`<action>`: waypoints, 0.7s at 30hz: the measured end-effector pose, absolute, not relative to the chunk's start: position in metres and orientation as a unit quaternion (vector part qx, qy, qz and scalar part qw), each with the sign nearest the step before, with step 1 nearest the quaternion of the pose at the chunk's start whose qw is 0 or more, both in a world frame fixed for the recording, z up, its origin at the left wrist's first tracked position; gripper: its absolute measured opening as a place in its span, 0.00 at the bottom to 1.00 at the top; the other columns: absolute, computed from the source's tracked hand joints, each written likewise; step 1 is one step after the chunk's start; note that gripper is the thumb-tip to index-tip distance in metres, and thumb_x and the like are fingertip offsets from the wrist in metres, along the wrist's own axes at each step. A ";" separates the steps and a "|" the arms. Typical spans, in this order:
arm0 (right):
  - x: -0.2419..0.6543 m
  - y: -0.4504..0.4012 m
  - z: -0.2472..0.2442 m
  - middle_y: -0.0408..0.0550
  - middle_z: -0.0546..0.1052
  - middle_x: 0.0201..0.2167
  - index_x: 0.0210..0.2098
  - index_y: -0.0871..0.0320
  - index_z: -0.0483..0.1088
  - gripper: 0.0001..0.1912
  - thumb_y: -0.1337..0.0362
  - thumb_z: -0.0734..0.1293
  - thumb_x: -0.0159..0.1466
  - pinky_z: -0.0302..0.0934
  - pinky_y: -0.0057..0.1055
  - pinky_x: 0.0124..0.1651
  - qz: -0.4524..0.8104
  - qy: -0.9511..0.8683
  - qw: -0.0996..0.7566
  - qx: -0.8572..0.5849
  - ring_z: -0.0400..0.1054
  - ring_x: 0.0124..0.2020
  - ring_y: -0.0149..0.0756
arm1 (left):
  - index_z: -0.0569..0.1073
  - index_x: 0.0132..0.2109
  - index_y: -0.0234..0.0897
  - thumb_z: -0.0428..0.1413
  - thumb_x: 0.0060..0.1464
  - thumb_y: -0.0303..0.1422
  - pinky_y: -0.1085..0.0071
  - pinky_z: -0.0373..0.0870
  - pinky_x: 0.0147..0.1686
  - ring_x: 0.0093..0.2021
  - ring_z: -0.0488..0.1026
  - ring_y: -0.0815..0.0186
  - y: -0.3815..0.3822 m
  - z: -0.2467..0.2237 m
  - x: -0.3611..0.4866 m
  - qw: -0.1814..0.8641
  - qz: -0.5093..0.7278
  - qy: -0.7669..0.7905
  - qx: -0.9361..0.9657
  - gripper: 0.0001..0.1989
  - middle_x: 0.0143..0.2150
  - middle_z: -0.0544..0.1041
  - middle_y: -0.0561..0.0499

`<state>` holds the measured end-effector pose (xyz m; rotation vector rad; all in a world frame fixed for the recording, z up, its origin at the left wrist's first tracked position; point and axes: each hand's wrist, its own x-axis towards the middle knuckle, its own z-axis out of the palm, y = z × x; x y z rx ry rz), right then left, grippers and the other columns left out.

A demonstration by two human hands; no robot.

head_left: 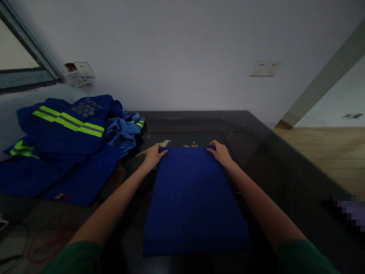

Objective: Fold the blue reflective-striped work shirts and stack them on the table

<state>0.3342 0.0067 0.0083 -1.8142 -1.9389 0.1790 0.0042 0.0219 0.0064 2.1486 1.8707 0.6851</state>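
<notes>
- The blue cloth [196, 198] is being held on the dark table [285, 171], directly before the person; it is already lying flat and straight-edged.
- Crumpled garments [68, 140] are lying at the left, seemingly not yet arranged.
- The cloth's long axis is running away from the person, its far edge facing the wall [182, 57].
- Its far corners are being pinched by left hand [154, 155] and right hand [221, 152].

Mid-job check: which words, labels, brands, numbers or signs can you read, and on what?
Nothing reads with certainty.
Striped blue jacket: grey lettering by a dot cluster, too distorted to read.
Blue garment below it: red-and-yellow mark, too small to read.
Dark tabletop: pale characters just beyond the left hand, too small to read.
Held flat blue cloth: no text visible.
</notes>
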 end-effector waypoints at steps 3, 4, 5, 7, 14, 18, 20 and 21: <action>0.331 0.000 0.004 0.53 0.75 0.41 0.47 0.57 0.67 0.12 0.60 0.63 0.66 0.63 0.35 0.41 0.019 -0.721 0.201 -0.663 0.70 0.43 0.43 | 0.70 0.44 0.34 0.55 0.58 0.40 0.69 0.66 0.38 0.39 0.74 0.59 0.017 0.009 0.006 0.072 0.194 0.630 0.749 0.13 0.39 0.76 0.44; 0.331 -0.003 0.004 0.53 0.74 0.43 0.49 0.56 0.66 0.13 0.60 0.62 0.66 0.64 0.35 0.41 -0.005 -0.728 0.192 -0.658 0.69 0.45 0.43 | 0.69 0.46 0.35 0.54 0.59 0.41 0.67 0.66 0.39 0.40 0.74 0.58 0.015 0.011 0.006 0.056 0.177 0.635 0.750 0.14 0.41 0.76 0.43; 0.330 -0.005 0.007 0.54 0.73 0.45 0.51 0.56 0.66 0.14 0.61 0.61 0.66 0.64 0.36 0.42 -0.033 -0.734 0.184 -0.652 0.67 0.47 0.45 | 0.69 0.48 0.35 0.53 0.59 0.41 0.66 0.67 0.40 0.42 0.74 0.56 0.013 0.015 0.007 0.034 0.160 0.642 0.749 0.15 0.43 0.75 0.42; 0.326 -0.010 0.015 0.57 0.71 0.48 0.55 0.57 0.65 0.18 0.62 0.61 0.66 0.64 0.39 0.44 -0.084 -0.737 0.174 -0.648 0.64 0.51 0.48 | 0.67 0.53 0.35 0.52 0.60 0.39 0.61 0.67 0.44 0.47 0.71 0.53 0.007 0.026 0.013 -0.027 0.145 0.647 0.748 0.17 0.48 0.73 0.40; 0.277 -0.028 0.026 0.56 0.64 0.61 0.62 0.58 0.60 0.24 0.59 0.53 0.69 0.53 0.44 0.62 -0.033 -0.798 0.171 -0.576 0.55 0.63 0.45 | 0.64 0.61 0.45 0.46 0.63 0.38 0.58 0.54 0.61 0.65 0.56 0.56 -0.024 0.036 0.065 0.032 0.162 0.478 0.863 0.20 0.66 0.60 0.47; 0.275 -0.029 0.003 0.56 0.55 0.67 0.66 0.57 0.54 0.29 0.51 0.51 0.70 0.44 0.47 0.66 0.014 -0.798 0.103 -0.593 0.45 0.68 0.47 | 0.57 0.66 0.51 0.42 0.63 0.46 0.50 0.42 0.65 0.70 0.43 0.53 -0.025 0.008 0.067 0.077 0.118 0.515 0.846 0.26 0.71 0.50 0.52; 0.285 -0.026 -0.005 0.58 0.53 0.67 0.67 0.56 0.51 0.32 0.47 0.51 0.69 0.41 0.48 0.66 0.014 -0.782 0.098 -0.616 0.43 0.69 0.49 | 0.54 0.67 0.53 0.41 0.63 0.49 0.51 0.40 0.66 0.70 0.43 0.53 -0.022 0.000 0.060 0.080 0.119 0.535 0.833 0.27 0.71 0.49 0.52; 0.291 -0.024 -0.007 0.59 0.52 0.68 0.68 0.57 0.50 0.34 0.46 0.50 0.69 0.40 0.49 0.66 0.013 -0.769 0.098 -0.631 0.42 0.69 0.49 | 0.54 0.67 0.53 0.41 0.62 0.50 0.52 0.40 0.66 0.70 0.43 0.53 -0.021 -0.002 0.057 0.080 0.121 0.540 0.829 0.28 0.71 0.49 0.52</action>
